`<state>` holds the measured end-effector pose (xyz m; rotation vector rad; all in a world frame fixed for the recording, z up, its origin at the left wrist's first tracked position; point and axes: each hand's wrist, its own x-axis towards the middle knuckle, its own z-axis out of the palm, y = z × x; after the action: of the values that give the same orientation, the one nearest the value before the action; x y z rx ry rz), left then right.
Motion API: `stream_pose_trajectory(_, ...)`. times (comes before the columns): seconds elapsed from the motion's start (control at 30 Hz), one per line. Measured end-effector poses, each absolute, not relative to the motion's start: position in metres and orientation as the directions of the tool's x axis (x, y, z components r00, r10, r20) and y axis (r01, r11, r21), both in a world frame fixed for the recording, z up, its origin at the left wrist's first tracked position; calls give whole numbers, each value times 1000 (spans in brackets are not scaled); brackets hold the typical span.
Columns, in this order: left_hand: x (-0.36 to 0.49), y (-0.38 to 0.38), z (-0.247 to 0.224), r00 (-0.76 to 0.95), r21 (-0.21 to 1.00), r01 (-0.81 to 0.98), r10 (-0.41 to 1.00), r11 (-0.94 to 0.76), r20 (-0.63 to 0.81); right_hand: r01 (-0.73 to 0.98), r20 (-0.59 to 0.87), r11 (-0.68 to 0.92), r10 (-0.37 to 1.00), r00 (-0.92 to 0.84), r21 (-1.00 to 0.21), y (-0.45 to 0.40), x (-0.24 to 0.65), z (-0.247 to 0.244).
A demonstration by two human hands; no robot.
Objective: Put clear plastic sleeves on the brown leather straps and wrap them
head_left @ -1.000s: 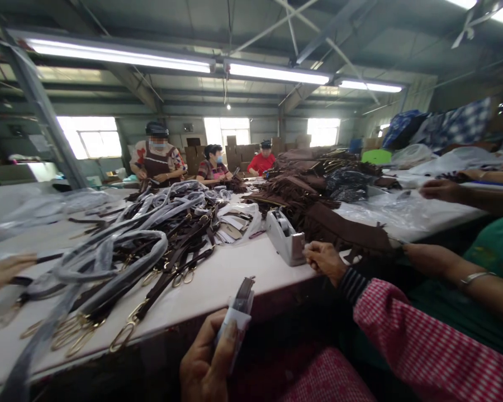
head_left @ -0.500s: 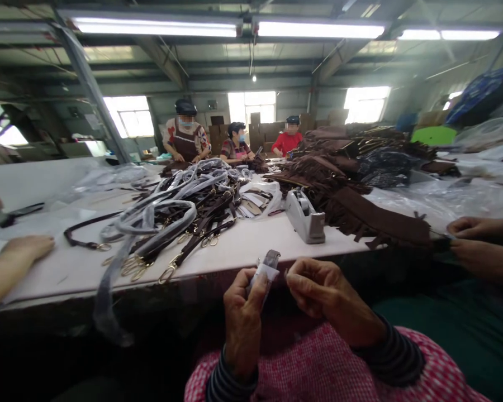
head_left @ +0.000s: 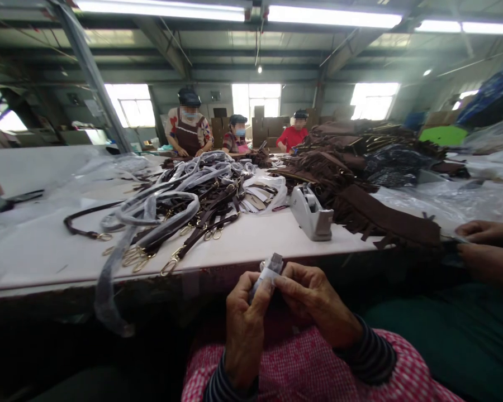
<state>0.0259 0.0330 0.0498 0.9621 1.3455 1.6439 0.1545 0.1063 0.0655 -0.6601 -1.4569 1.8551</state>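
In front of my lap, just below the table edge, my left hand [head_left: 248,312] is closed around a small grey plastic-covered bundle [head_left: 276,261]. A white paper band [head_left: 268,274] wraps round the bundle, and my left thumb presses on it. My right hand [head_left: 314,298] is closed in a pinch, its thumb and forefinger touching the right edge of the band. Anything thin between those fingertips is too small to make out. The bundle's lower end is hidden in my left palm.
On the table [head_left: 230,254], dark straps with metal clasps [head_left: 170,265] lie beside a tape dispenser [head_left: 312,215]. Brown fringed pieces [head_left: 388,218] pile up at right. A co-worker's hands [head_left: 488,243] are at the right edge; several people work across the table.
My right hand has moved left, from just apart to touching the band on the bundle. A co-worker's hand at the left has gone from the table. The view has shifted slightly.
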Motion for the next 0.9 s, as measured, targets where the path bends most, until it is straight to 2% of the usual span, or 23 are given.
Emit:
stream_pose_trajectory(0.13, 28, 34, 43, -280, 899, -424, 960, -111, -13, -219, -11, -178, 798, -602, -959, 103, 146, 46)
stream_pose_trajectory(0.2, 28, 35, 41, -255, 857, -507, 966, -98, -41, -218, -25, -180, 821, -570, -959, 101, 142, 38)
stream_pose_trajectory(0.37, 27, 33, 40, -287, 868, -491, 955, -80, -74, -225, -82, -242, 831, -549, -944, 101, 139, 27)
stream_pose_trajectory(0.53, 27, 33, 39, -296, 859, -506, 951, -78, -88, -252, -101, -331, 763, -638, -909, 103, 142, 27)
stream_pose_trajectory(0.67, 28, 29, 41, -299, 919, -387, 953, -80, -43, -244, -127, -395, 711, -692, -886, 104, 147, 33)
stream_pose_trajectory(0.8, 27, 24, 42, -386, 995, -39, 919, -97, 74, -199, -177, -427, 692, -700, -882, 107, 150, 39)
stream_pose_trajectory(0.9, 24, 24, 41, -432, 969, 229, 882, -98, 191, -147, -192, -401, 689, -699, -904, 111, 150, 43)
